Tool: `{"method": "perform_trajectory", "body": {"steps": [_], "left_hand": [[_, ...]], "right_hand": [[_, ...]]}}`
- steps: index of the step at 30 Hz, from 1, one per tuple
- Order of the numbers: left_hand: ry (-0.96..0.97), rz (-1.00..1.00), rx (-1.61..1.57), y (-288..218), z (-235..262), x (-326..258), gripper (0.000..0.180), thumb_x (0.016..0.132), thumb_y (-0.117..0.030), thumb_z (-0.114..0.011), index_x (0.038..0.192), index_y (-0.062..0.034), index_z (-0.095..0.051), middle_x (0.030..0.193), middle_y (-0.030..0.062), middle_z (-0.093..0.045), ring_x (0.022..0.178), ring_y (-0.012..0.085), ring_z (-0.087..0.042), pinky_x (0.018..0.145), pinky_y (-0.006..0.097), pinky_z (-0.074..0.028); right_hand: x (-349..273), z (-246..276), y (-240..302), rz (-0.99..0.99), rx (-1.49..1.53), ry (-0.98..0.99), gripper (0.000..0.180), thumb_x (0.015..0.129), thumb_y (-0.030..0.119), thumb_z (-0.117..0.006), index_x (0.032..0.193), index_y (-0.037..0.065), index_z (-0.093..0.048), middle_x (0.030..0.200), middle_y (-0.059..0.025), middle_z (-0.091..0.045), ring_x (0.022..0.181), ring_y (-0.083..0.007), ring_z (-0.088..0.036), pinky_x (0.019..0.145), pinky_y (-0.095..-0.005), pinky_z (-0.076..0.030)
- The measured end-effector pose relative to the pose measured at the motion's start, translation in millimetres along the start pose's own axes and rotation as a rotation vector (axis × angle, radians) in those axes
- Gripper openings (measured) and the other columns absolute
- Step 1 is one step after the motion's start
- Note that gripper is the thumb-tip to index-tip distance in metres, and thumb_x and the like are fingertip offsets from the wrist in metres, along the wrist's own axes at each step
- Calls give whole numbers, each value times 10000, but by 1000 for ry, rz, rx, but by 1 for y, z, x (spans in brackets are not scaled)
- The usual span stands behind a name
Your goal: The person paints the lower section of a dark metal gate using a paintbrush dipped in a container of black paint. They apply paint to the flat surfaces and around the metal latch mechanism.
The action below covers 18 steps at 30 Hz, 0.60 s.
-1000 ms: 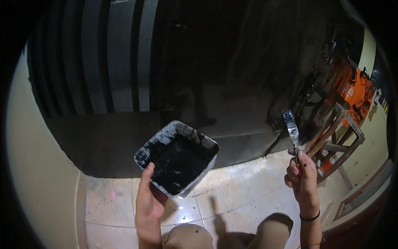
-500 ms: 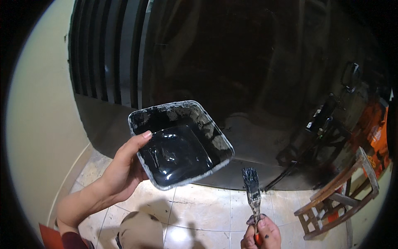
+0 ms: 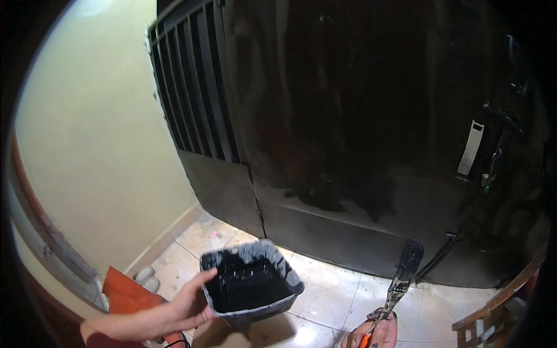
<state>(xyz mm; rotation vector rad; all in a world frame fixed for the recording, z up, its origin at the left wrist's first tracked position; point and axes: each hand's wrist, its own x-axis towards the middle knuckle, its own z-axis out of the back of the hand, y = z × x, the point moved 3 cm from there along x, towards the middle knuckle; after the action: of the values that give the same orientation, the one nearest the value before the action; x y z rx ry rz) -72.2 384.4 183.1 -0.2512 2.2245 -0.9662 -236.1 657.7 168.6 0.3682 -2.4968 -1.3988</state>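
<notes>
My left hand [image 3: 191, 301] grips the near left side of a square plastic tub [image 3: 252, 319], its thumb over the rim. Black paint [image 3: 249, 285] lies in the tub, and smears coat its inner walls. In my right hand [image 3: 378, 332] is a paintbrush [image 3: 400, 284], bristles up and loaded with black paint. Dark paint marks spot the fingers on its handle, which has an orange end. Beyond both hands stands a large black metal door [image 3: 348, 116]; the brush tip overlaps its lower part in view, and I cannot tell whether they touch.
Vertical bars [image 3: 200, 87] fill the door's upper left section. A latch plate [image 3: 470, 149] and handle sit on its right. A cream wall [image 3: 98, 151] runs along the left, with an orange object [image 3: 130, 293] below. A wooden piece of furniture [image 3: 484, 325] stands at lower right on the tiled floor [image 3: 325, 278].
The view has shifted, showing more wall on the left. The tub sits lower in view and more level. The brush has moved right and leans to the right. Both hands keep their hold.
</notes>
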Motion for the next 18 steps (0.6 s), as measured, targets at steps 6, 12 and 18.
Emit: {"method": "perform_trajectory", "body": {"steps": [6,12,18], "left_hand": [[-113,-188,-89,60,-2,-19,581,949,-429,-646,1406,-89,-527,1367,124,-618,1242,307,-608,1076,496,-482],[408,80,124,71,-97,67,629,950,-424,-654,1433,-53,-495,1366,141,-610,1263,287,-588,1100,479,-455],[856,311,241,111,-218,121,766,934,-386,-735,1431,-38,-269,1403,175,-496,1263,256,-594,1006,412,-565]], "right_hand": [[-4,3,3,34,108,66,264,1117,270,-334,1127,52,-482,756,-94,-577,464,-58,-382,425,-198,-351],[-5,52,34,609,-638,-206,323,1097,259,-405,1245,-9,-505,886,-109,-636,519,-51,-417,421,-193,-389],[-61,80,80,429,-357,-532,424,1041,267,-547,1273,-89,-552,736,9,-455,531,-56,-371,414,-205,-351]]}}
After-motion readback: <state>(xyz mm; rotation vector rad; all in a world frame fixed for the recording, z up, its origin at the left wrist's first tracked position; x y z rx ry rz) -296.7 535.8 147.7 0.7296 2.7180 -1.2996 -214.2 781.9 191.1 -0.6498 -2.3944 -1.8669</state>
